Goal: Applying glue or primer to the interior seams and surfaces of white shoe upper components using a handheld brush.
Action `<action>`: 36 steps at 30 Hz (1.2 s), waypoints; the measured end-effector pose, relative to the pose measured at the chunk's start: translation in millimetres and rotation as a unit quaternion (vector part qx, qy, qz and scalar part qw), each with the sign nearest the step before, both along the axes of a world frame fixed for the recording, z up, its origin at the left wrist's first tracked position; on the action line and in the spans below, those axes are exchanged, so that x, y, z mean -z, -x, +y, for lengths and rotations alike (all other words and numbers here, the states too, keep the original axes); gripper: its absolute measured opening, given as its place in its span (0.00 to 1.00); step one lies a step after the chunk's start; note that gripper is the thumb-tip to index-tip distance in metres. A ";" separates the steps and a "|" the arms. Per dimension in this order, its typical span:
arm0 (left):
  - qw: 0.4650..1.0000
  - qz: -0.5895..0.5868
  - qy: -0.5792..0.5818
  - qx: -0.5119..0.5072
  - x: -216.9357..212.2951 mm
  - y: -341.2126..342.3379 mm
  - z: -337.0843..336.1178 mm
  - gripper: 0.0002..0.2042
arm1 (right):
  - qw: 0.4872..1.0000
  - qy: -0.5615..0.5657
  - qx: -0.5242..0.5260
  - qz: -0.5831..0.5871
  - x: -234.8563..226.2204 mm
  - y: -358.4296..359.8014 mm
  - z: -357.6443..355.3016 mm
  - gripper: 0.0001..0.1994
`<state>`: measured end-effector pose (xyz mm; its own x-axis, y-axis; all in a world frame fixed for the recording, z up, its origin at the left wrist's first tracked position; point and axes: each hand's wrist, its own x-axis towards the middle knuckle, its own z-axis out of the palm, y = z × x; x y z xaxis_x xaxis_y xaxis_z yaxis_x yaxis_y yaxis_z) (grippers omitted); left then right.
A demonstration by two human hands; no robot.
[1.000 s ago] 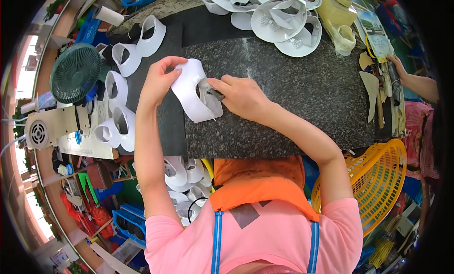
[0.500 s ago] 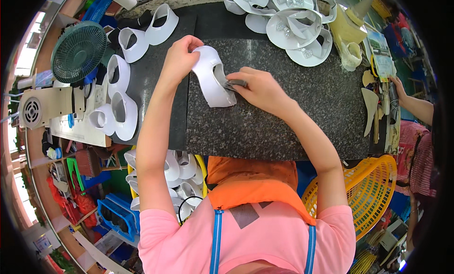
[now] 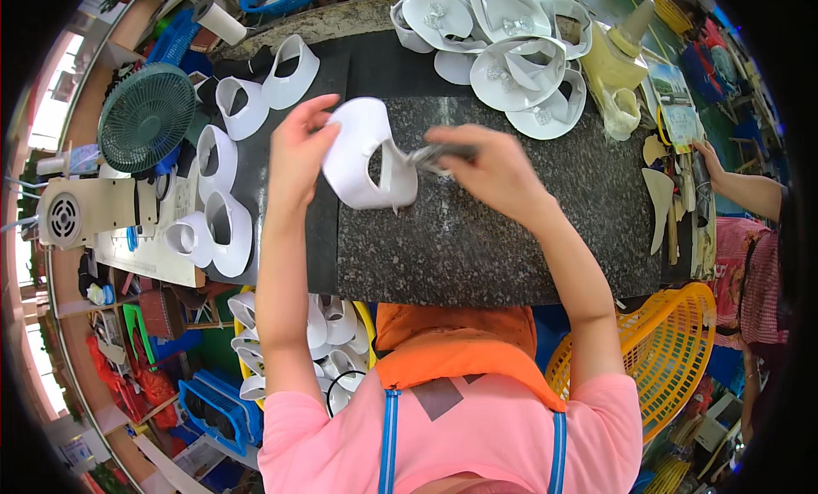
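A white shoe upper (image 3: 351,166) with an oval opening is held above the dark stone worktop (image 3: 494,247). My left hand (image 3: 298,149) pinches its left edge between thumb and fingers. My right hand (image 3: 498,170) is closed around a grey scissor-like tool (image 3: 456,150), smeared by motion. The tool's tip is at the right edge of the upper; whether it touches or cuts there cannot be told.
White uppers (image 3: 217,161) line the left side. Finished-looking white uppers with sparkling ornaments (image 3: 515,72) are piled at the back. A green fan (image 3: 146,117) stands at left, a yellow basket (image 3: 673,358) at lower right. Another person's hand (image 3: 709,166) rests at right.
The upper has been turned and moved a little left and down in the picture. My left hand has shifted left, and my right hand has moved slightly right with the tool.
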<state>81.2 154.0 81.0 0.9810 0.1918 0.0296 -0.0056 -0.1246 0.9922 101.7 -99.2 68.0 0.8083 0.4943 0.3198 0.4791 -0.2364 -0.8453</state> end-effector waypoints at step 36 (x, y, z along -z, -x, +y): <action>0.915 -0.156 0.351 -0.123 49.9 5.1 64.0 0.20 | 0.972 -0.146 0.166 0.086 13.8 71.5 -32.5 0.16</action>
